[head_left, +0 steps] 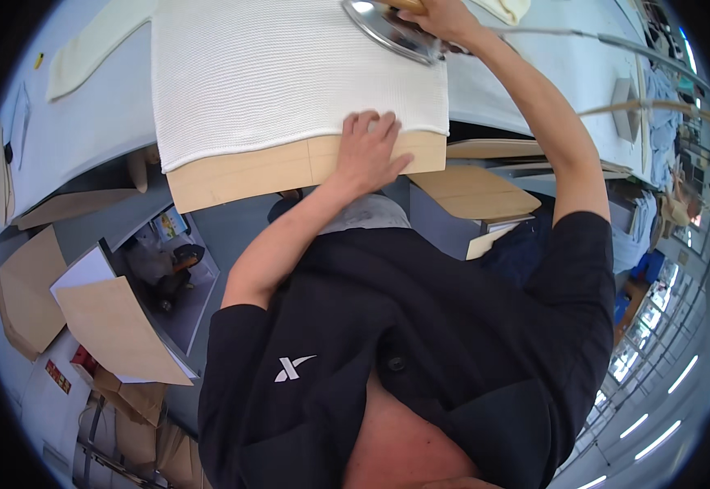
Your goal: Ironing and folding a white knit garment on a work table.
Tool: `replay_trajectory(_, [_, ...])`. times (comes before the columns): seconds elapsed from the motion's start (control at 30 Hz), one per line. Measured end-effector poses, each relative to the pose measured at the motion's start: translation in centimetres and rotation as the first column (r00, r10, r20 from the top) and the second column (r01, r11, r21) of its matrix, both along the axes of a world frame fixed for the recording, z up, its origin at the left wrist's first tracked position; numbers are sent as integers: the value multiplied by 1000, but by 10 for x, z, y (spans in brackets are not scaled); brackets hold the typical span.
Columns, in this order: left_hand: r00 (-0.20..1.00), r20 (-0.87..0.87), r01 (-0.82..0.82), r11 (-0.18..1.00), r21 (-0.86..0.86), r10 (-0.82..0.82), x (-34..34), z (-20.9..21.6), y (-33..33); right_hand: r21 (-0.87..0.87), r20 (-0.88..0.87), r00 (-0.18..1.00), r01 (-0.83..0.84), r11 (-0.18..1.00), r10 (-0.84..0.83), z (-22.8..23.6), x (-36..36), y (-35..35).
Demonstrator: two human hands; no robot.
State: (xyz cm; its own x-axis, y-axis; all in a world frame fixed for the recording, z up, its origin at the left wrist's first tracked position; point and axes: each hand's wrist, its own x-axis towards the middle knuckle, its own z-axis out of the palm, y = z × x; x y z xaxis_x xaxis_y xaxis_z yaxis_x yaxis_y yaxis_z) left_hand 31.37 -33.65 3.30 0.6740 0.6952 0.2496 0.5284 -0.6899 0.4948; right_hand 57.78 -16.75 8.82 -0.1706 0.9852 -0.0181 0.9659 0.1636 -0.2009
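Note:
A white knitted sweater (290,77) lies flat on the table, stretched over a tan board (245,181) whose edge sticks out below the hem. One sleeve (98,50) spreads out to the left. My left hand (369,151) rests with fingers spread, its fingertips on the knit near the hem and its palm over the board. At the upper right my right hand (446,19) is wrapped round the wooden handle of a steam iron (392,33). The iron's shiny metal body sits on or just above the sweater's right side; any gap is hidden.
A hose (551,33) runs from the iron to the right. The pale tabletop (526,73) extends on both sides. Several tan boards (119,326) lean below left, beside an open compartment (180,269) with odds and ends. More boards (473,190) lie under the table's right side.

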Motion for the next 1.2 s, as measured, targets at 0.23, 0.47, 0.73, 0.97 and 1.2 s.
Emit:
replay_trajectory(0.23, [993,86,-90,994,65,85,-50,4,-1,-164,-107,989,87,983,-105,19,-40,-58])
replay_trajectory(0.47, [974,-16,-225,972,71,227,-136,1,-2,-140,-17,994,-109,984,108,19,-135,-37])
replay_trajectory(0.73, [945,12,-327,940,92,327,-215,-1,19,-43,3,933,-358,933,359,19,-252,28])
replay_trajectory(0.97, [935,66,-354,926,133,348,-236,-7,15,-80,61,848,-521,850,526,5,-298,28])
replay_trajectory(1.2, [952,124,-291,952,95,279,-134,-13,0,-33,78,863,-499,866,500,9,-212,-7])
